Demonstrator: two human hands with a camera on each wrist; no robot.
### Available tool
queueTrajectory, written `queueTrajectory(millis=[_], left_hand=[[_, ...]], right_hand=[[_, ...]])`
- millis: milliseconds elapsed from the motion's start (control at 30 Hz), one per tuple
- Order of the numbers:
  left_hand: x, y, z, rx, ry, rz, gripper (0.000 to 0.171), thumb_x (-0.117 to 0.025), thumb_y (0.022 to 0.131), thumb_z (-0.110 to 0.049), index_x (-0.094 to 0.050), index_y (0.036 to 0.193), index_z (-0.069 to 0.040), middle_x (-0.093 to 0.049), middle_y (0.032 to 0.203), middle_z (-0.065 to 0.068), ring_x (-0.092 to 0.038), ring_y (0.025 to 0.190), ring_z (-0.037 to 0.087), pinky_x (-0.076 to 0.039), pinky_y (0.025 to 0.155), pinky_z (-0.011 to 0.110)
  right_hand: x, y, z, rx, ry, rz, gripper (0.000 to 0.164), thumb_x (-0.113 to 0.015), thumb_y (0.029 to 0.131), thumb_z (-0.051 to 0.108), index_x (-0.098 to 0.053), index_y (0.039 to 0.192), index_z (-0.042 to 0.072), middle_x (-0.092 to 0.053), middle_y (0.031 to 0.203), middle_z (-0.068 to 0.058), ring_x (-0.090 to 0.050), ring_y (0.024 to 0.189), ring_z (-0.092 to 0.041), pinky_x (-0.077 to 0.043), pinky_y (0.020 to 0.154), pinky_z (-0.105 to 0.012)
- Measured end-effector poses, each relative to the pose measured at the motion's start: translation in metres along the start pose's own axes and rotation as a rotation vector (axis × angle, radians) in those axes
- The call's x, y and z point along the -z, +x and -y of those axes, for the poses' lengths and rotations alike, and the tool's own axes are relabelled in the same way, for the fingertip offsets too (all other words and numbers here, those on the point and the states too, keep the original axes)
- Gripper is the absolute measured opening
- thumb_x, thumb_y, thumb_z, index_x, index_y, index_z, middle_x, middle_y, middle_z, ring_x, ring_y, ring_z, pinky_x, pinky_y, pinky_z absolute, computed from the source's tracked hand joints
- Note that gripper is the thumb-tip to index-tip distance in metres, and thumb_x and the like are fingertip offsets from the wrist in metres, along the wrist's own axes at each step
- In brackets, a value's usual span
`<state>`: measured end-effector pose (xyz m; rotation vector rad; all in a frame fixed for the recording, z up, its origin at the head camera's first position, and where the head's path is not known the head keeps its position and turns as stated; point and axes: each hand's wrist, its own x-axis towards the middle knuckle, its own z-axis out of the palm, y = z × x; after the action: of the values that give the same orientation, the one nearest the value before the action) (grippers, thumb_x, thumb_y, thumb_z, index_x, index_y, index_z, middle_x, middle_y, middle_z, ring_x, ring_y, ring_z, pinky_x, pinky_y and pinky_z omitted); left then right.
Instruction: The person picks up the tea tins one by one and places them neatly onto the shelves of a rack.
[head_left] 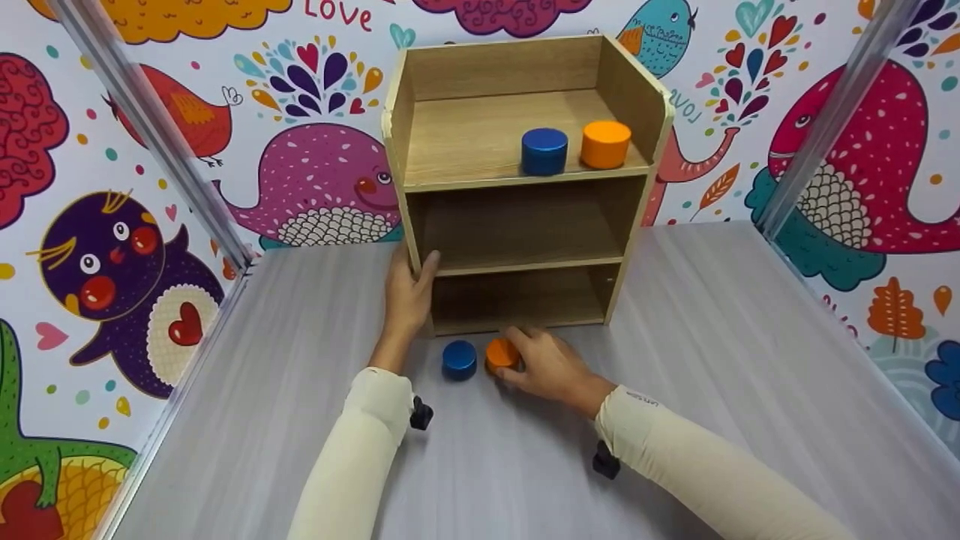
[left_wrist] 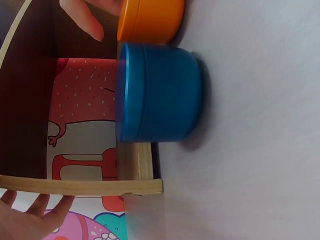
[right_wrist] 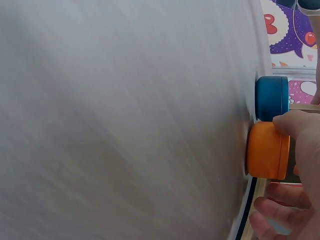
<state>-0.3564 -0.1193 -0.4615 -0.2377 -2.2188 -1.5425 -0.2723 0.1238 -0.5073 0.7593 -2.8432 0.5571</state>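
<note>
My left hand (head_left: pixel 409 292) holds the left side panel of a small wooden shelf unit (head_left: pixel 517 180), the thumb at its front edge. In the left wrist view, the fingertips (left_wrist: pixel 62 207) press on the panel's outer face. My right hand (head_left: pixel 551 367) pinches an orange lidded round tin (head_left: pixel 500 355) that stands on the table in front of the shelf. Its thumb lies on the near side of the lid, with the other fingers spread behind. Just left of that tin stands a matching blue tin (head_left: pixel 459 360), which no hand touches.
On the top shelf, a second blue tin (head_left: pixel 544 151) and a second orange tin (head_left: pixel 606 144) stand near the front edge at the right. Two lower compartments open toward me. Printed cartoon walls (head_left: pixel 322 180) with metal corner posts (head_left: pixel 161 142) border the grey table (head_left: pixel 300 360).
</note>
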Motion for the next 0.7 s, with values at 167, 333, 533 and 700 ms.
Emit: queueTrajectory(millis=[167,333,533,700], left_hand=[[0.0003,-0.0003,-0.0003,-0.008,0.000,-0.001,0.067,-0.059,0.103,-0.038,-0.035,0.157,-0.006,-0.049,0.152,0.015,-0.045,0.143,0.028,-0.033,0.120,0.049],[0.0002,-0.0002,-0.0003,-0.011,-0.001,-0.005,0.067,-0.060,0.103,-0.038,-0.036,0.157,-0.007,-0.049,0.151,0.015,-0.046,0.141,0.027,-0.034,0.119,0.048],[-0.0002,0.0006,0.0000,-0.026,-0.019,0.002,0.065,-0.059,0.103,-0.037,-0.037,0.156,-0.008,-0.051,0.148,0.014,-0.047,0.140,0.025,-0.035,0.119,0.046],[-0.0005,0.0008,-0.0008,-0.038,-0.022,0.002,0.063,-0.059,0.104,-0.036,-0.038,0.156,-0.008,-0.051,0.148,0.013,-0.047,0.140,0.023,-0.035,0.119,0.045]], right_hand=[[-0.0010,-0.0007,0.0000,0.003,0.002,-0.006,0.054,-0.076,0.089,0.043,-0.059,0.131,0.014,-0.067,0.106,-0.007,-0.062,0.084,-0.015,-0.059,0.077,-0.031],[-0.0025,-0.0014,-0.0004,0.021,0.003,-0.017,0.053,-0.076,0.089,0.042,-0.060,0.131,0.014,-0.067,0.106,-0.007,-0.062,0.085,-0.015,-0.059,0.077,-0.031],[-0.0041,-0.0025,-0.0005,0.035,0.010,-0.029,0.051,-0.076,0.090,0.041,-0.061,0.129,0.012,-0.066,0.102,-0.005,-0.060,0.081,-0.015,-0.057,0.072,-0.030],[-0.0047,-0.0028,-0.0003,0.039,0.024,-0.034,0.046,-0.076,0.090,0.039,-0.061,0.124,0.012,-0.064,0.099,-0.004,-0.059,0.079,-0.015,-0.055,0.070,-0.030]])
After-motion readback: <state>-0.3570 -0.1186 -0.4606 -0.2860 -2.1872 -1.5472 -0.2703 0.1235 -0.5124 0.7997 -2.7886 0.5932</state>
